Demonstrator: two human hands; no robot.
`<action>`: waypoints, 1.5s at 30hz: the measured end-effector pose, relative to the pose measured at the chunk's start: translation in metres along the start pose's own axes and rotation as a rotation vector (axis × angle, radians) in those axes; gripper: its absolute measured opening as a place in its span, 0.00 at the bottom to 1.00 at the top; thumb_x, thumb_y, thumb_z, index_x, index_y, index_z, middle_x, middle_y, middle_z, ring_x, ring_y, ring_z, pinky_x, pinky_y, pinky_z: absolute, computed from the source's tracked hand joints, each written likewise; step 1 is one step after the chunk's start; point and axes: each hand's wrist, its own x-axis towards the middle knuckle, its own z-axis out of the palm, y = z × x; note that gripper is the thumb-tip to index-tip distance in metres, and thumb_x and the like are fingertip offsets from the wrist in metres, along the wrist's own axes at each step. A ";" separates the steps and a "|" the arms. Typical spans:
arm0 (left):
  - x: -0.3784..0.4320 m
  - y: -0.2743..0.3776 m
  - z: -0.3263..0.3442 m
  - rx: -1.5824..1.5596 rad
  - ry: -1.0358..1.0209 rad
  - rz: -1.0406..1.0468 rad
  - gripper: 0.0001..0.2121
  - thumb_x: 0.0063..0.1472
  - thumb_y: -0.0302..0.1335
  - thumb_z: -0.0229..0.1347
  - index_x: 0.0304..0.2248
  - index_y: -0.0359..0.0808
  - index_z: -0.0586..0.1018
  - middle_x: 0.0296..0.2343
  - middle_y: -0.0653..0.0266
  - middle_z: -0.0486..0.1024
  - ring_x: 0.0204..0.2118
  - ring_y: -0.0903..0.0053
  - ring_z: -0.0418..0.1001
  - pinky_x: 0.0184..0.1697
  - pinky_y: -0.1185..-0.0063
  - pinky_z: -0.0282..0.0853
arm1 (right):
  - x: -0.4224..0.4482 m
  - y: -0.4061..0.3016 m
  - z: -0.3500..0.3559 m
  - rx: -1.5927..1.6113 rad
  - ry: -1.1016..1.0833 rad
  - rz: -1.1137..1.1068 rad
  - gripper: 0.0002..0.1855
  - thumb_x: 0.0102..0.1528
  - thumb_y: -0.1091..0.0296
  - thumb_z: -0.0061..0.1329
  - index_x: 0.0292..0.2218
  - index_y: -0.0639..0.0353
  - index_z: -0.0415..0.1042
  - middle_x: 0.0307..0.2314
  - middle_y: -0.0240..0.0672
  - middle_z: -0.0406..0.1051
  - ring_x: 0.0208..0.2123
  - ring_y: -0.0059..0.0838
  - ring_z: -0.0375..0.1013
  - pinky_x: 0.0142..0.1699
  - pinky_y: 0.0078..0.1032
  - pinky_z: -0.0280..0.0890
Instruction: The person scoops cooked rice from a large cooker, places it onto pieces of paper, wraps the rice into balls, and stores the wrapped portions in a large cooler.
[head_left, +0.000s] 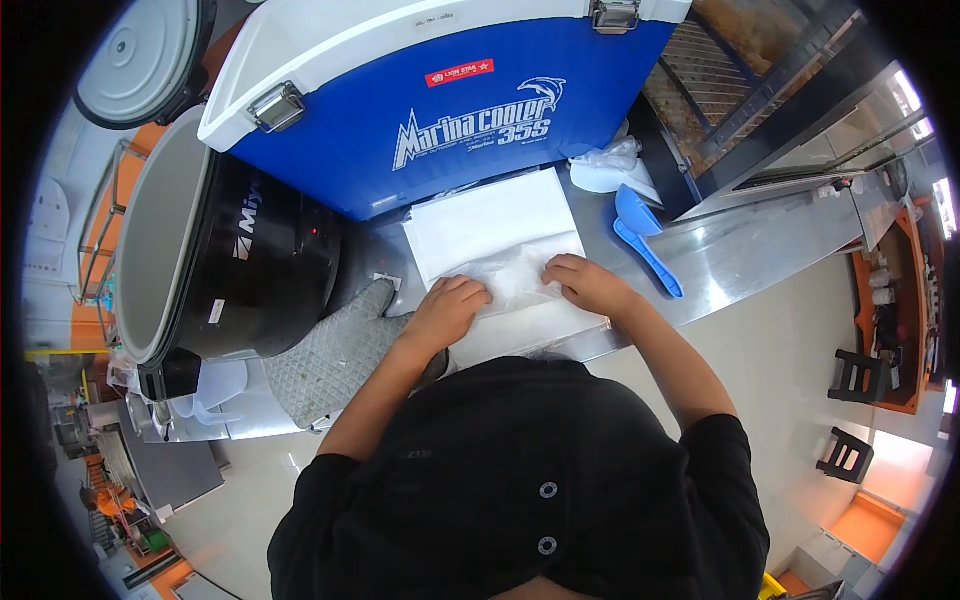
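Note:
Both hands are at a translucent plastic wrap or bag (514, 276) with something white inside, lying on a stack of white paper sheets (495, 217) on the steel counter. My left hand (452, 306) has its fingers curled over the bundle's left end. At the right end, my right hand (581, 283) pinches or presses the plastic with bent fingers. How firmly either hand grips cannot be told. The near part of the paper reaches the counter's edge by the black shirt.
Beyond the paper stands a blue and white Marina cooler box (465, 127). To the left are a black Miyako cooker (255, 255), open, and a grey quilted oven mitt (337, 356). A blue plastic scoop (649, 244) lies right, near a glass-sided case (739, 97).

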 end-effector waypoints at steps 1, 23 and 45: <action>0.000 0.002 -0.001 -0.012 -0.041 -0.028 0.12 0.49 0.27 0.59 0.35 0.39 0.77 0.36 0.67 0.73 0.43 0.68 0.69 0.47 0.70 0.63 | -0.001 0.000 -0.003 -0.019 -0.023 0.005 0.18 0.47 0.79 0.46 0.42 0.57 0.71 0.44 0.36 0.69 0.45 0.40 0.69 0.52 0.33 0.65; 0.038 0.019 -0.007 0.322 0.054 -0.572 0.18 0.46 0.33 0.66 0.37 0.40 0.76 0.35 0.69 0.72 0.44 0.70 0.67 0.48 0.61 0.51 | 0.044 -0.015 -0.002 -0.108 0.109 0.395 0.20 0.49 0.71 0.55 0.44 0.60 0.65 0.41 0.41 0.65 0.42 0.48 0.71 0.45 0.39 0.68; 0.003 0.048 0.049 0.091 0.124 -0.643 0.33 0.50 0.31 0.52 0.58 0.33 0.62 0.59 0.52 0.54 0.61 0.59 0.51 0.59 0.55 0.47 | 0.018 -0.004 0.042 -0.366 0.357 0.057 0.09 0.50 0.71 0.46 0.34 0.61 0.74 0.35 0.39 0.71 0.40 0.38 0.71 0.44 0.31 0.69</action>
